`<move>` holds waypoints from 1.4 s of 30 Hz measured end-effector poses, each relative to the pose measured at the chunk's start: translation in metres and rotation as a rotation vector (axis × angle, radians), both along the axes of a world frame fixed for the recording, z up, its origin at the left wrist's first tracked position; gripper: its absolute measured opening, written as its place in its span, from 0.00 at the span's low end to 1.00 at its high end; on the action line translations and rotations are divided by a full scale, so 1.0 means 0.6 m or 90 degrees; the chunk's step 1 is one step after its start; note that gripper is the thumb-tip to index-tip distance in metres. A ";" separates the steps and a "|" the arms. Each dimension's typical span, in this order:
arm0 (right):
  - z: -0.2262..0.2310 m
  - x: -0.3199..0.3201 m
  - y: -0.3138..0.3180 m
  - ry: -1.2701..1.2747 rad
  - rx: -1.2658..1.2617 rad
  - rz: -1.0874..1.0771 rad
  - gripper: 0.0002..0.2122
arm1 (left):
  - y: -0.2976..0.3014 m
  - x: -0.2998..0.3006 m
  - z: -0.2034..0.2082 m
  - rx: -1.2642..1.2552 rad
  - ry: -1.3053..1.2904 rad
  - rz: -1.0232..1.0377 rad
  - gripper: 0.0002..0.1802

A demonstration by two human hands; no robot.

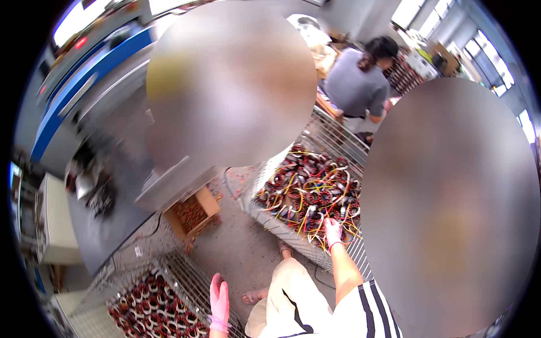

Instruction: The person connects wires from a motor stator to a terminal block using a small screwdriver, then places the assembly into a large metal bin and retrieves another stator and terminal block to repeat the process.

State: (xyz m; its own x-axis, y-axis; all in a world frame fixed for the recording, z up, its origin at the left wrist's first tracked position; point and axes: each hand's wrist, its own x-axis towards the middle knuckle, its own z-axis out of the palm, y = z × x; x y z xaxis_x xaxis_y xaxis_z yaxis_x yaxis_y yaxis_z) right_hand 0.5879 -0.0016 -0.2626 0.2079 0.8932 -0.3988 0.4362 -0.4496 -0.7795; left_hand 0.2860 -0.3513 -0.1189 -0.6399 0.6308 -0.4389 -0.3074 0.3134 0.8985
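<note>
My right hand, in a pink glove, reaches into a wire cage. Its fingers look closed among the colored lead wires of the wound coils heaped there; what they hold is too small to make out. My left hand, also pink-gloved, hangs low with its fingers stretched out and nothing in it. Beside it stands a second wire cage, holding rows of dark red and black coils with pale wire loops.
An open cardboard box of small brownish bits sits on the floor, with bits scattered around it. A grey worktable and a blue-edged machine stand left. Another person works beyond the coil cage. Two large blurred patches hide parts of the view.
</note>
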 end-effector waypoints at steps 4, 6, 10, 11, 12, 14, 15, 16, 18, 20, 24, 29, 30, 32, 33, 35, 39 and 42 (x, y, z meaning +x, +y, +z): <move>-0.113 0.100 0.061 0.156 -0.210 -0.049 0.10 | 0.235 -0.011 -0.029 -0.127 0.361 -0.248 0.37; -0.259 0.242 0.091 0.108 -0.180 -0.013 0.09 | 0.383 0.015 -0.058 -0.137 0.409 -0.306 0.41; -0.253 0.159 0.281 0.073 -0.039 -0.114 0.17 | 0.526 0.020 -0.167 -0.223 0.399 -0.182 0.48; -0.234 0.123 0.336 -0.014 0.029 -0.087 0.17 | 0.547 0.031 -0.180 -0.295 0.368 -0.127 0.49; -0.189 0.072 0.400 -0.098 0.094 -0.043 0.17 | 0.558 0.040 -0.184 -0.374 0.336 -0.058 0.49; -0.181 0.089 0.510 -0.449 0.191 0.180 0.17 | 0.586 0.058 -0.194 -0.449 0.414 -0.110 0.50; -0.179 0.078 0.558 -0.543 0.217 0.318 0.18 | 0.583 0.061 -0.206 -0.493 0.457 -0.121 0.50; -0.184 0.070 0.601 -0.631 0.244 0.455 0.20 | 0.578 0.064 -0.223 -0.468 0.542 -0.095 0.46; -0.230 0.095 0.662 -0.912 0.185 0.586 0.20 | 0.593 0.067 -0.233 -0.485 0.573 -0.151 0.45; -0.316 0.134 0.695 -1.234 0.211 0.582 0.22 | 0.605 0.071 -0.239 -0.494 0.563 -0.150 0.44; -0.281 0.062 0.692 -1.059 0.189 0.574 0.18 | 0.595 0.063 -0.219 -0.511 0.528 -0.133 0.42; -0.224 0.095 0.687 -0.877 0.098 0.493 0.10 | 0.591 0.059 -0.223 -0.468 0.504 -0.149 0.46; -0.214 0.133 0.661 -0.775 0.124 0.387 0.10 | 0.599 0.060 -0.225 -0.422 0.483 -0.166 0.47; -0.142 0.103 0.575 -0.504 0.055 0.294 0.14 | 0.595 0.057 -0.196 -0.471 0.448 -0.186 0.47; -0.072 0.068 0.532 -0.367 0.029 0.276 0.16 | 0.568 0.046 -0.204 -0.485 0.457 -0.189 0.50; 0.017 0.064 0.432 0.076 -0.054 0.206 0.19 | 0.554 0.045 -0.222 -0.414 0.400 -0.188 0.50; 0.296 -0.069 0.232 0.381 -0.285 0.362 0.21 | 0.480 0.056 -0.110 -0.159 0.169 -0.340 0.42; 0.389 -0.160 0.073 0.390 -0.299 0.440 0.32 | 0.445 0.071 0.077 0.147 -0.299 -0.193 0.24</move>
State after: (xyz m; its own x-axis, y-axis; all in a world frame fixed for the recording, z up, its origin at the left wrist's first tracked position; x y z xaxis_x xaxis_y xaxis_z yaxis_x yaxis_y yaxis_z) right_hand 0.4920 0.0420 -0.0290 -0.6470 0.4675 -0.6023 0.3024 -0.5678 -0.7656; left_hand 0.3285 -0.0843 -0.0725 -0.1881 0.8670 -0.4614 -0.6151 0.2623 0.7436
